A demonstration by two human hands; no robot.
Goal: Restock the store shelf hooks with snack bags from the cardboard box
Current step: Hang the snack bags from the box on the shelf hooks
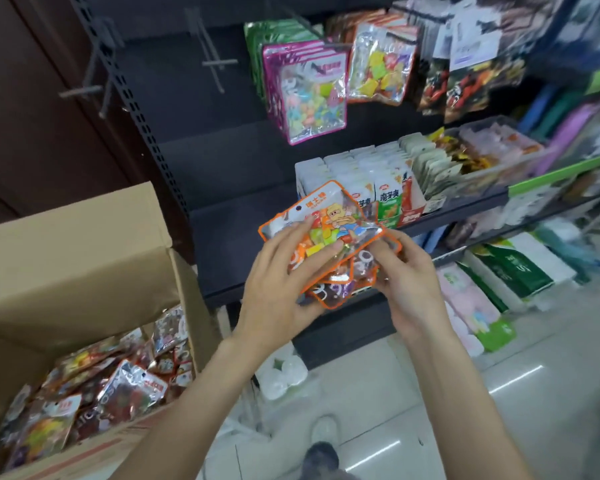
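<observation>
Snack bags [329, 233] gripped between left hand [281, 278] and right hand [406, 271].

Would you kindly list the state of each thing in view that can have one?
cardboard box: open, flaps up, part full of snack bags.
orange-edged snack bags: small stack, held by both hands.
left hand: gripping the stack.
right hand: gripping the stack.
empty hooks: bare.
pink-edged bags: hanging on a hook.

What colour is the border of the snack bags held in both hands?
Orange, on the snack bags in the head view.
</observation>
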